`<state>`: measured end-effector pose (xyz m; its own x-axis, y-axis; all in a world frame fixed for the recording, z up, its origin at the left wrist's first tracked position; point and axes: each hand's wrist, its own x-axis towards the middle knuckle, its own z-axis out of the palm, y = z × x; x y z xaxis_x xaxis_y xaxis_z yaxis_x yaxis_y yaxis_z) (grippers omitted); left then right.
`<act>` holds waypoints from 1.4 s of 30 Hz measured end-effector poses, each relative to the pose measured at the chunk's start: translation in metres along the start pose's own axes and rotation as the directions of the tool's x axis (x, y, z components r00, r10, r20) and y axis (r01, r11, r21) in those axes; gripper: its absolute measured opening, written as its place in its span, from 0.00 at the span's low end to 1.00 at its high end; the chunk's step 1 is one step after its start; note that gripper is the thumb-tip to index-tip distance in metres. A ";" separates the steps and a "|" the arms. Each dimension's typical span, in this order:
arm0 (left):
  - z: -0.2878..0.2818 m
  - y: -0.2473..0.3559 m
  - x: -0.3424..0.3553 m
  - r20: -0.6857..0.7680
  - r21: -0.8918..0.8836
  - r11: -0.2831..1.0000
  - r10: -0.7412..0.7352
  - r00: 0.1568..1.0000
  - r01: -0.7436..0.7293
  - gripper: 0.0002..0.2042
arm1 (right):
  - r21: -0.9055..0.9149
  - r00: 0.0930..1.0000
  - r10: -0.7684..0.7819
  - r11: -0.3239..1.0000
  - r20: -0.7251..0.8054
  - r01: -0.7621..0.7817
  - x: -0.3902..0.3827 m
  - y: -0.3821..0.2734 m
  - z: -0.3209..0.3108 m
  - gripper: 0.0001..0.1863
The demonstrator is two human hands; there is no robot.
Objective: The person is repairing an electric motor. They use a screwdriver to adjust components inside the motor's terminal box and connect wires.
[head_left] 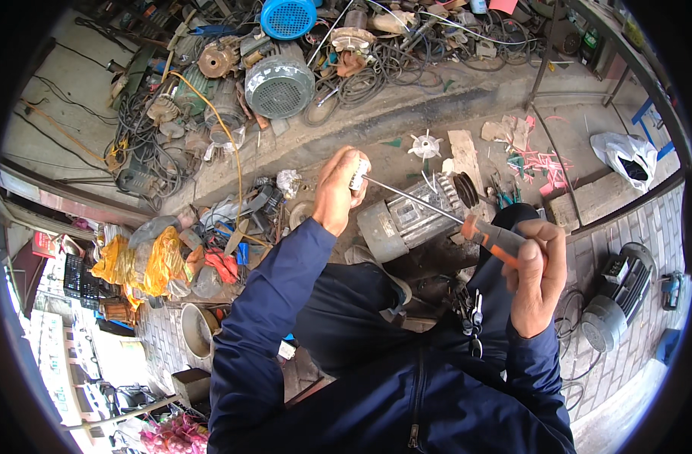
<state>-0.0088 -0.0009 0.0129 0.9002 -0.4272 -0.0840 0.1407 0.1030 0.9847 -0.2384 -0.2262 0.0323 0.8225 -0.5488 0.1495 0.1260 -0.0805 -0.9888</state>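
- Pinching a screwdriver (493,238) by its orange-and-grey handle between the thumb and fingers of the right hand (536,280), in the air over the middle of the floor (584,151), with a slant toward the left hand.
- Holding a small white piece (359,175) in the curled fingers of the left hand (337,189), right by the screwdriver's tip; impossible to tell touching from apart there.
- Below both hands, on its side on the floor, a grey ribbed motor (414,219), just beside a dark pulley (465,189).
- Beyond it, a white fan (426,147).
- Along the floor's far edge, a larger grey motor (280,85), a blue motor (288,19) and dark cable (365,89).
- Toward the floor's right edge, a white bag (626,155) and, nearer, a black-and-grey motor (618,299).
- Toward the left edge, yellow bags (164,261) and a metal pot (197,331).
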 end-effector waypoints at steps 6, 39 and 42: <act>0.001 -0.001 -0.001 -0.010 0.021 1.000 -0.004 1.000 0.004 0.14 | 0.154 0.998 0.065 0.986 -0.027 -0.060 0.001 0.007 0.000 0.24; 0.000 -0.004 0.001 0.012 0.002 1.000 -0.030 0.999 0.030 0.14 | 0.163 0.963 0.270 0.950 -0.003 -0.266 0.003 0.005 -0.003 0.21; -0.004 -0.002 0.003 0.075 -0.029 0.999 -0.032 0.997 0.034 0.14 | 0.021 0.989 -0.150 0.989 0.020 0.149 0.002 0.005 -0.001 0.21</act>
<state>-0.0050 0.0016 0.0103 0.8617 -0.4968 -0.1034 0.1834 0.1148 0.9763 -0.2370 -0.2288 0.0275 0.8056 -0.5134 0.2957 0.2589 -0.1440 -0.9551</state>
